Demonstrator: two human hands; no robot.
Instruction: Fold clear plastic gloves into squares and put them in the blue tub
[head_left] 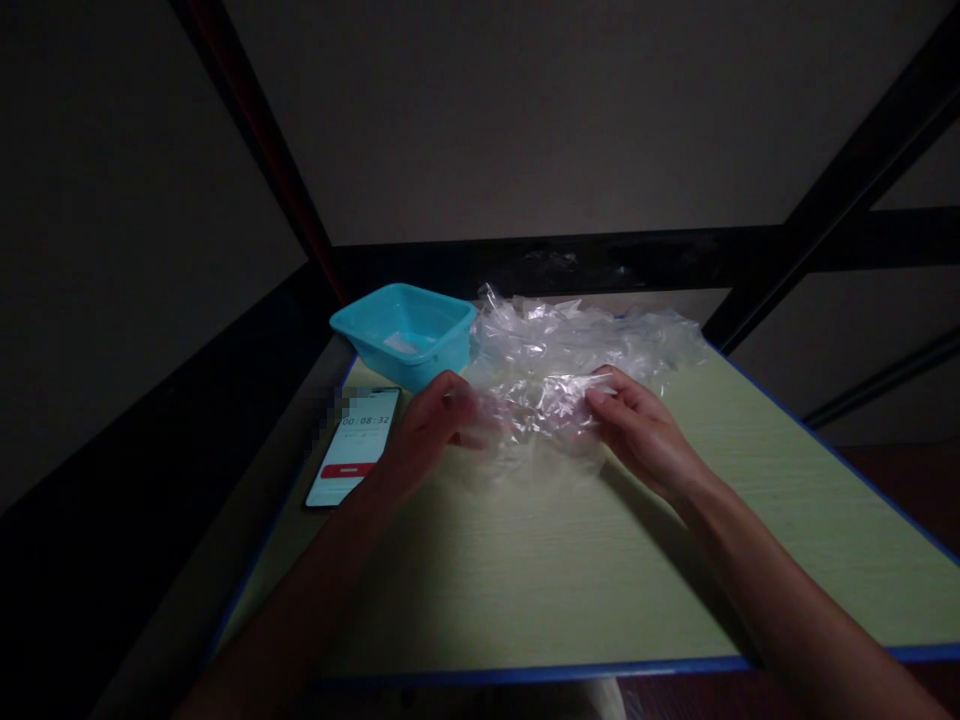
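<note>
From where I stood, the film (pixel 551 408) was up off the desk (pixel 525 580), unfolded between two closed grips: the left hand (pixel 435 420), blurred, had its left end, the right hand (pixel 637 430) pinched its right. A crumpled heap (pixel 637 342) lay unheld just beyond, joined or separate I couldn't tell; the tub (pixel 450 352), far left, held a pale scrap (pixel 400 343)

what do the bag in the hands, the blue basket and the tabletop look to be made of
The bag: thin, glossy clear plastic film, judging by its crinkles and sharp glints. The basket: probably smooth molded plastic, with even color and a rounded rim. The tabletop: wood-look, perhaps laminate, given its faint grain and blue edging.
</note>
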